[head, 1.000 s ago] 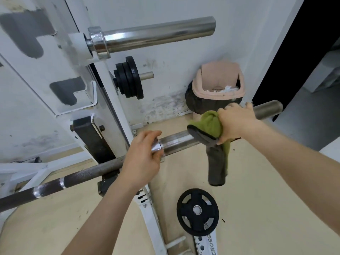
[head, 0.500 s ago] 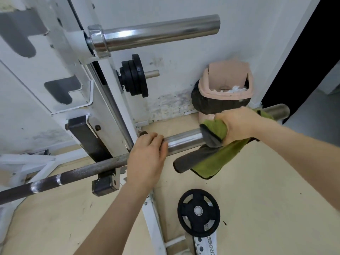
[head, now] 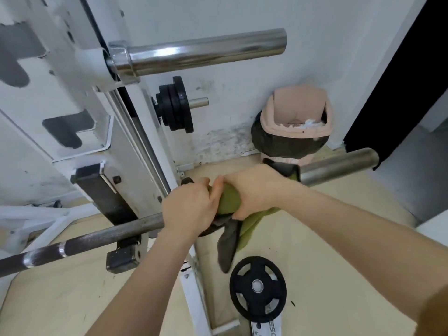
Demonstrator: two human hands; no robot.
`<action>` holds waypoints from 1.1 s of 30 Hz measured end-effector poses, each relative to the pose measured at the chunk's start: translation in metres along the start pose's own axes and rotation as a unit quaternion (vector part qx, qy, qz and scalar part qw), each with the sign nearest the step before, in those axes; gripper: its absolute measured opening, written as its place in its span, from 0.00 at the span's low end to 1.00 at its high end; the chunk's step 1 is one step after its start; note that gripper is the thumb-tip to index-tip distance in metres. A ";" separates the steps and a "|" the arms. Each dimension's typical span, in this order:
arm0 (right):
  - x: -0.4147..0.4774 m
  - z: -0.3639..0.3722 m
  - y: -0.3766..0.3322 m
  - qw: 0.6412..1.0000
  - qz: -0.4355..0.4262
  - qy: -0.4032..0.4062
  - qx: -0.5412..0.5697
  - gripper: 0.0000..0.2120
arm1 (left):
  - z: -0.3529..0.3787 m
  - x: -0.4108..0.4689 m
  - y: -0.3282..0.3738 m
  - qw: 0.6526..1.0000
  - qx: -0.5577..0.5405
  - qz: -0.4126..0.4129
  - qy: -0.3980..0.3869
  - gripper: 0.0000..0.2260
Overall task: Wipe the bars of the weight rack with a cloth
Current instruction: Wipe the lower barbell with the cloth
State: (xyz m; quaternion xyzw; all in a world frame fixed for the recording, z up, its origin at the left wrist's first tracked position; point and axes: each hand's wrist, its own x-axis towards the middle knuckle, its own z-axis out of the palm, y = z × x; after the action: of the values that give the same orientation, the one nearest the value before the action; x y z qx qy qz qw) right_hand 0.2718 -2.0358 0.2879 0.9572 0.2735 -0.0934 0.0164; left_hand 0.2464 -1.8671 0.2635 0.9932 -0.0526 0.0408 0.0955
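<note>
A long dark steel barbell (head: 97, 236) rests on the white metal weight rack (head: 126, 151), rising from lower left to right. The left hand (head: 189, 209) grips it, fingers curled over the top. Touching it, an olive-green and grey cloth (head: 230, 202) wraps the bar, squeezed inside the right hand's (head: 257, 187) closed fingers. That hand has slid inward since a second ago, so this inward stroke looks finished. The bar's outer end is bare.

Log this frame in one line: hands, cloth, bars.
step: lower bar wipe | right hand: grips green cloth wrapped round lower bar | left hand: grips lower bar, against cloth | upper bar: no hand on it
</note>
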 end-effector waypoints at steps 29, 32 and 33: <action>-0.102 0.088 0.136 0.318 0.354 0.362 0.802 0.14 | 0.028 -0.041 0.005 0.986 0.044 0.061 0.148 0.19; -0.105 0.081 0.130 0.314 0.360 0.347 0.808 0.15 | 0.025 -0.039 0.006 0.986 0.047 0.059 0.151 0.17; -0.107 0.078 0.127 0.311 0.357 0.339 0.813 0.17 | 0.023 -0.038 0.005 0.986 0.051 0.057 0.147 0.17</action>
State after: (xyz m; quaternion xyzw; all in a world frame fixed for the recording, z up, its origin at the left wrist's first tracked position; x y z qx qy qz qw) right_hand 0.2358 -2.2057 0.2285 0.4406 -0.3269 0.0786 -0.8324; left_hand 0.2100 -1.8733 0.2383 0.9753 -0.0919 0.1948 0.0486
